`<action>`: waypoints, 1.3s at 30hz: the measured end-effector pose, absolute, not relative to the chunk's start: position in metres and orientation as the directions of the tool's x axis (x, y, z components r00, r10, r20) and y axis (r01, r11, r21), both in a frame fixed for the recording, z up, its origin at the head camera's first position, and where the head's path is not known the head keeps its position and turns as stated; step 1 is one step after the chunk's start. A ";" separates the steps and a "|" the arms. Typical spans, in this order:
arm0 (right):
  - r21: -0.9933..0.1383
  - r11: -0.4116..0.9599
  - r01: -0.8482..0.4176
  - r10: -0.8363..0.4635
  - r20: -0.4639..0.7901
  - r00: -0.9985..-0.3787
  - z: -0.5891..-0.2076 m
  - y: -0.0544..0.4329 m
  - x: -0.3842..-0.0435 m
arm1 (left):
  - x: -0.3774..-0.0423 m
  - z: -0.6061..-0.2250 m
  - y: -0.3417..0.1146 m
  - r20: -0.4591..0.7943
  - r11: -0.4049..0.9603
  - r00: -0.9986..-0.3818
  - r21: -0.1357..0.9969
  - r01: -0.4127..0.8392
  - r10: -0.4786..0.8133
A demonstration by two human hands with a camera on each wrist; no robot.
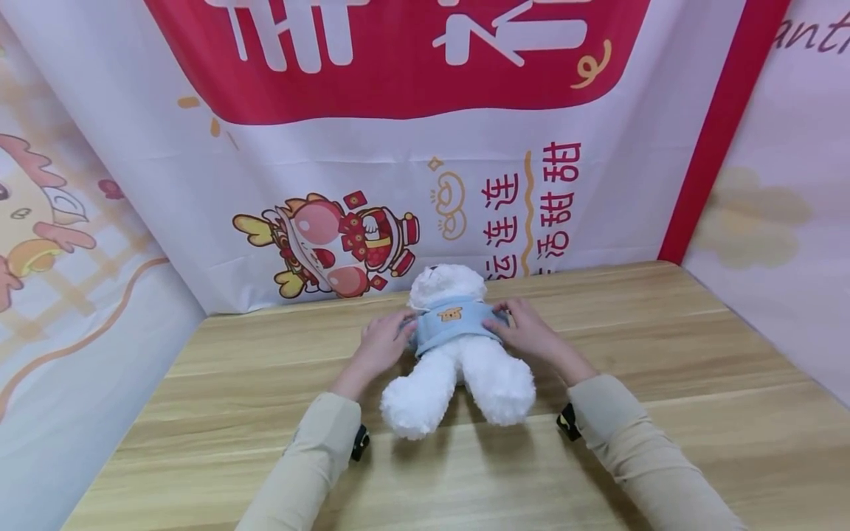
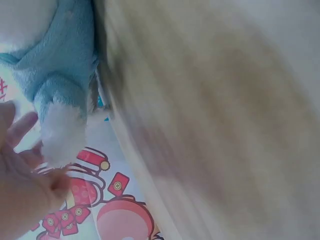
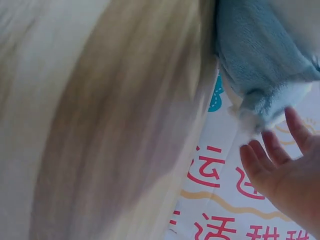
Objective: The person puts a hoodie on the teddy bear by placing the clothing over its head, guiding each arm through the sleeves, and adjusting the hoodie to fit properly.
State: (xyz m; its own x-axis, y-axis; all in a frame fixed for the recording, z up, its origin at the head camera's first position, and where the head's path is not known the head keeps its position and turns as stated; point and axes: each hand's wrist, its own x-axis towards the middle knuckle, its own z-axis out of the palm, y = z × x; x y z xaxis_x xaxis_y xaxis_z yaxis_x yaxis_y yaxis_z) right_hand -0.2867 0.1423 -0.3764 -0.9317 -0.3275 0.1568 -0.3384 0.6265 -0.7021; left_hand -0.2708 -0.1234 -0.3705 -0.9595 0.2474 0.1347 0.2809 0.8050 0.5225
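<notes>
A white plush toy animal (image 1: 432, 387) in a light blue shirt (image 1: 458, 318) lies on its back on the table, legs toward me. A small orange figure decorates the shirt's front. My left hand (image 1: 385, 341) is at the toy's arm on the left; in the left wrist view its parted fingers (image 2: 24, 127) and thumb are right by the white paw (image 2: 62, 132). On the other side, my right hand (image 1: 527, 330) reaches the opposite arm. The right wrist view shows its spread, slightly bent fingers (image 3: 272, 147) at the end of the blue sleeve (image 3: 265, 102).
The wood-grain table (image 1: 252, 398) runs back to a white printed cloth (image 1: 372, 162) with red lettering and a cartoon dragon. Further printed cloths (image 1: 80, 221) close off the left and right sides. The toy's head is near the back cloth.
</notes>
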 end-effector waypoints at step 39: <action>-0.635 0.738 -0.228 -0.186 0.133 -0.973 -0.374 0.138 -0.291 | -0.282 -0.378 -0.133 0.027 0.682 -0.984 0.718 0.140 0.174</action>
State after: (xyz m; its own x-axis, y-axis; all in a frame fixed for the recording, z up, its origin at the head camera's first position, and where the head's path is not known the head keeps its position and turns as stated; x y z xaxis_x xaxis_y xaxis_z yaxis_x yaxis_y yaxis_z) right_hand -0.2912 0.1380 -0.3737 -0.9734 -0.1863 0.1331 -0.2281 0.7378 -0.6353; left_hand -0.2823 -0.1331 -0.3778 -0.9843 0.1744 0.0269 0.1404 0.6818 0.7179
